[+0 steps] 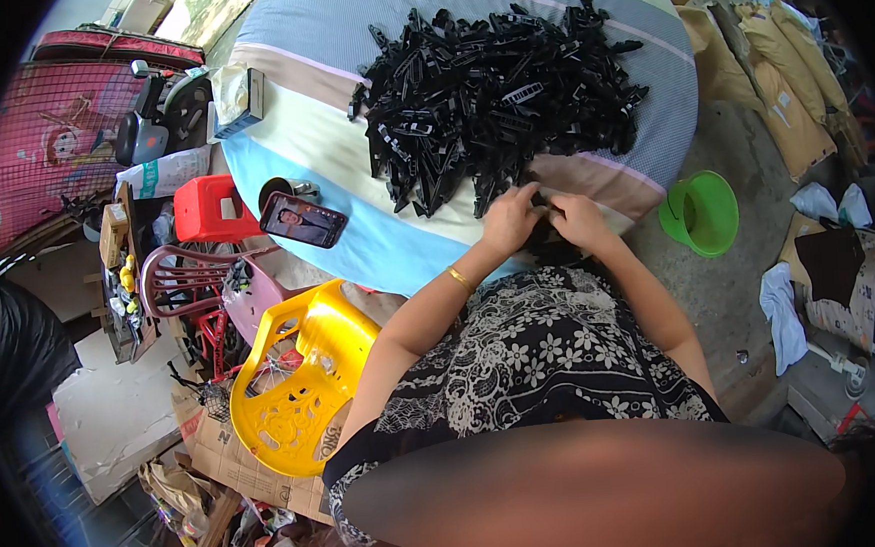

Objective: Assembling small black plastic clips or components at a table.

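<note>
A large heap of small black plastic parts (507, 94) lies on a round table covered with a striped cloth (291, 87). At the heap's near edge, my left hand (510, 221) and my right hand (579, 221) are close together with bent fingers. Between the fingertips shows a dark black plastic part (539, 199), mostly hidden, which both hands seem to grip. A gold bangle (461, 278) is on my left wrist. More dark pieces show below the hands, near my patterned clothing.
Left of the heap, a phone (303, 220) leans at the table edge, with a tissue box (240, 103) beyond. A yellow plastic chair (304, 382) and red stool (215, 209) stand left. A green bucket (699, 214) and brown sacks (787, 117) are on the right.
</note>
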`<state>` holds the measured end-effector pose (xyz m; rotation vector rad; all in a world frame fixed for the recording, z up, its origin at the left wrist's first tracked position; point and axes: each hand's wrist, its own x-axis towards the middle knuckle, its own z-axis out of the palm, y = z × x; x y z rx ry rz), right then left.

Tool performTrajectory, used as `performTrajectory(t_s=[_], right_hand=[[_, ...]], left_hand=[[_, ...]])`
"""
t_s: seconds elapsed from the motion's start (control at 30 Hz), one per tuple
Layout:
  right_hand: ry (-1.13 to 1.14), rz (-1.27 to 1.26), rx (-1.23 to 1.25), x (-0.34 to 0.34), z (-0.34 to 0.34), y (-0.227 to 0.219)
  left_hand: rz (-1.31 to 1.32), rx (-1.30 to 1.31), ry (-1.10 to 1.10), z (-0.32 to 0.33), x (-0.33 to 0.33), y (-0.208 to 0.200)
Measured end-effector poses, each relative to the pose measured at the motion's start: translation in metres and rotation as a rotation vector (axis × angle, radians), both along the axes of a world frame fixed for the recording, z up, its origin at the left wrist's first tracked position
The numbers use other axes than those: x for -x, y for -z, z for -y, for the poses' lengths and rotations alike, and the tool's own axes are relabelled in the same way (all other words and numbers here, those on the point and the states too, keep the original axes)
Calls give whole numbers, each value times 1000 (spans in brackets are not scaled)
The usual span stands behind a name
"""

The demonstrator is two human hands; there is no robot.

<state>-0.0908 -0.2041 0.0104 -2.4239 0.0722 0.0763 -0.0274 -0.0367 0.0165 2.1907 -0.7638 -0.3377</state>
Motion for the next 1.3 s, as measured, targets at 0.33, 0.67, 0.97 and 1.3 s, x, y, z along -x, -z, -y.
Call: performTrajectory(t_s=[0.33,0.67,0.97,1.3], right_hand=[[346,336,82,-48,35,-17],[146,405,241,-55,31,-14],[-62,-614,-449,-9,29,-11],[-279,246,22,3,14,-2]], left_hand=[[212,-151,-17,21,7,10],[115,37,124,-14,2,20],[115,103,15,-17,9,21],[110,74,6,-16,10,24]])
